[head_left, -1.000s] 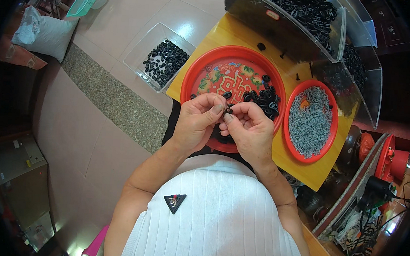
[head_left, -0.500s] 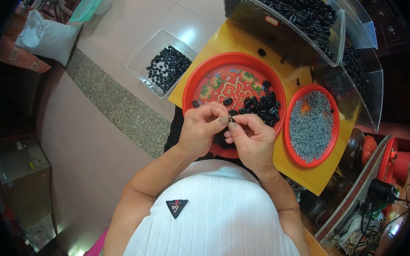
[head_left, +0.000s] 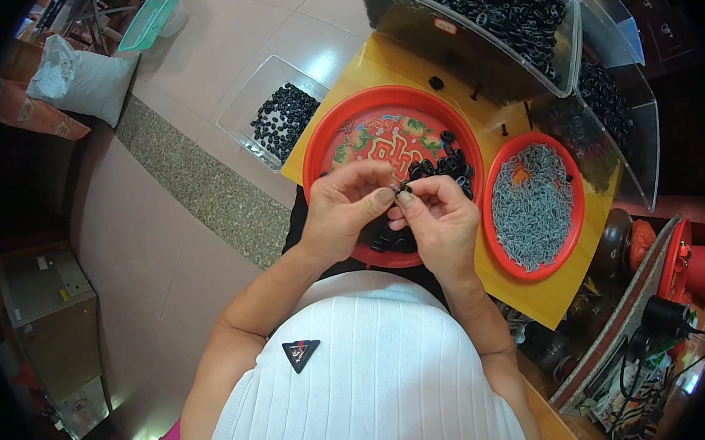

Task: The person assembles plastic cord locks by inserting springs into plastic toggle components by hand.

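Both hands — left hand (head_left: 343, 211), right hand (head_left: 442, 222) — have fingers pinched on a tiny black part (head_left: 404, 188) above the red tray (head_left: 334, 129) — a slip could drop it.

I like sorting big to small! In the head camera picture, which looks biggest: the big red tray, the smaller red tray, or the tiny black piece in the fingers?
1. Big red tray
2. Smaller red tray, beside it
3. Tiny black piece, pinched between both hands' fingertips

A yellow bench (head_left: 544, 292) carries two red trays: a large one (head_left: 352, 114) toward its left edge, a smaller one (head_left: 576, 204) right. Clear bins (head_left: 463, 48) line the far edge.
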Available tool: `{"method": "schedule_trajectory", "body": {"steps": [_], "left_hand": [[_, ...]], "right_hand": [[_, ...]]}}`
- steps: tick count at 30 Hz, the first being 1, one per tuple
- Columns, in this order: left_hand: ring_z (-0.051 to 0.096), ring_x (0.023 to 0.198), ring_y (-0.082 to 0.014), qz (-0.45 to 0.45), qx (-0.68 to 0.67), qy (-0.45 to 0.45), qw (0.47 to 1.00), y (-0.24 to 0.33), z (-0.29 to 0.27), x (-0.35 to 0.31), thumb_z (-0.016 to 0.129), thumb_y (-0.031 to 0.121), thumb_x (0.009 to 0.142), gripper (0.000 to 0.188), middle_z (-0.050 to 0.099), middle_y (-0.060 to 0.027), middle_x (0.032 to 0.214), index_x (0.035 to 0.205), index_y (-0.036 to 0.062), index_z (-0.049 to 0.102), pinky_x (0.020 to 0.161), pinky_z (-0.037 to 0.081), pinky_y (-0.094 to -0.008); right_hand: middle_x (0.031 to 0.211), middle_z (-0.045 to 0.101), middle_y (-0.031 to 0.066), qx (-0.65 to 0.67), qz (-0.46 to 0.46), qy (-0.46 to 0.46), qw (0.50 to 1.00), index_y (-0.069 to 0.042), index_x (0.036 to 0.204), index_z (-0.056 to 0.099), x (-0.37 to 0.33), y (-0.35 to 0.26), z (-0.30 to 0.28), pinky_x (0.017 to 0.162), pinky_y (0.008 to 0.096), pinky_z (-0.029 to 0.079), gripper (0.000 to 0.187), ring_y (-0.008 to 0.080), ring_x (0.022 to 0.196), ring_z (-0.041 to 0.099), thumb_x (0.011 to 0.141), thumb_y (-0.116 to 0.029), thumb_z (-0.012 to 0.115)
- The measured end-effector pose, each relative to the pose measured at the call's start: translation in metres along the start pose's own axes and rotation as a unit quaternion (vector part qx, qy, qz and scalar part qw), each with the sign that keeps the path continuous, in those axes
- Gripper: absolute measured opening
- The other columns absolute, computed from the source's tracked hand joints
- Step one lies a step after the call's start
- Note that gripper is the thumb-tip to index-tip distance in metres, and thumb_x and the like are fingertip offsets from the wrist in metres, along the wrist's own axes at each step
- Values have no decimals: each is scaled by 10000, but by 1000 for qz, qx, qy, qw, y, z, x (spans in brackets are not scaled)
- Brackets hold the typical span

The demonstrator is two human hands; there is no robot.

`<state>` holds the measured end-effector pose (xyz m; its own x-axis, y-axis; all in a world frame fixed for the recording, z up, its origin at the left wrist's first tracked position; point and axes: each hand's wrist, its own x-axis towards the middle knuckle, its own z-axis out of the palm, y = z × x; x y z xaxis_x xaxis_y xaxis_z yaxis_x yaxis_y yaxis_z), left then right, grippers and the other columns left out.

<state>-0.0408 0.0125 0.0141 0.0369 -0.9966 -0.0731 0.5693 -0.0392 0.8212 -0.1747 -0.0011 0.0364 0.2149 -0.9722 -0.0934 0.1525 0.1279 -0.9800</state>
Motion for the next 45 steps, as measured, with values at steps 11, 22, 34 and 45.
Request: {"method": "schedule_trajectory", "body": {"steps": [11,22,34,45], "left_hand": [[565,723,-284,126,646,-94,747,5,-17,41,617,-7,691,174,539,-149,766,862,-21,589,629,448,-344],[564,726,-255,136,558,-92,813,-6,-12,33,596,-37,685,199,537,-142,750,873,-26,532,608,453,-332],[584,662,-175,-206,-109,-49,971,10,-21,0,579,-56,747,256,578,-105,793,997,-13,550,567,485,-241],[542,662,-136,-174,-209,-92,958,6,-31,-11,570,31,801,266,566,-73,794,1061,-7,533,563,429,-230]], "right_hand": [[731,562,65,12,43,15,999,37,877,515,-3,1,-29,541,216,507,75,110,628,587,807,11,528],[694,559,55,19,70,22,997,24,860,531,-4,0,-28,500,189,467,55,87,581,552,810,2,522],[668,556,55,5,86,-8,996,24,850,524,-2,-9,-5,481,187,448,53,80,561,535,807,-7,521],[690,551,38,-15,107,-18,994,20,855,517,-6,-10,7,479,187,460,70,68,571,541,798,-15,539]]}}
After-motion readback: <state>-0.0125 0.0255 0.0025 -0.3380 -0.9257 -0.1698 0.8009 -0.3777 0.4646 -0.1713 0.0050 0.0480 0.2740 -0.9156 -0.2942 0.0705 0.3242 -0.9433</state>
